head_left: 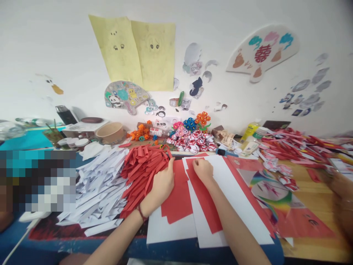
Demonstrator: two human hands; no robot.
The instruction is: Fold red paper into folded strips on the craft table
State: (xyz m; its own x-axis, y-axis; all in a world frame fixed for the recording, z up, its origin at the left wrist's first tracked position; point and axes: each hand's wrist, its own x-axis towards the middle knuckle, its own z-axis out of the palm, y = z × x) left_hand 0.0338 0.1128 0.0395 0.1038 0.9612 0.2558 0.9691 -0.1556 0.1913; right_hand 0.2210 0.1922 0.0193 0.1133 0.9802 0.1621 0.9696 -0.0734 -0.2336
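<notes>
My left hand [163,182] wears a dark red wrist cord and lies at the left edge of a red paper sheet [180,191], beside a heap of folded red paper strips [143,162]. Its thumb points up; the other fingers are curled under and largely hidden, so what they grip is unclear. My right hand [203,169] is closed at the top of a narrower red paper piece [205,206], with its fingertips turned down. White paper sheets [239,206] lie beneath the red pieces. Left of the red heap spreads a pile of folded white paper strips [96,187].
Red-and-white paper balls [193,142], bright small flowers [202,119] and a round tan bowl [110,132] line the back by the wall. Another person's blurred hand [342,184] is at the right edge, near a clear patterned bag [275,195]. A white cable [20,241] lies left.
</notes>
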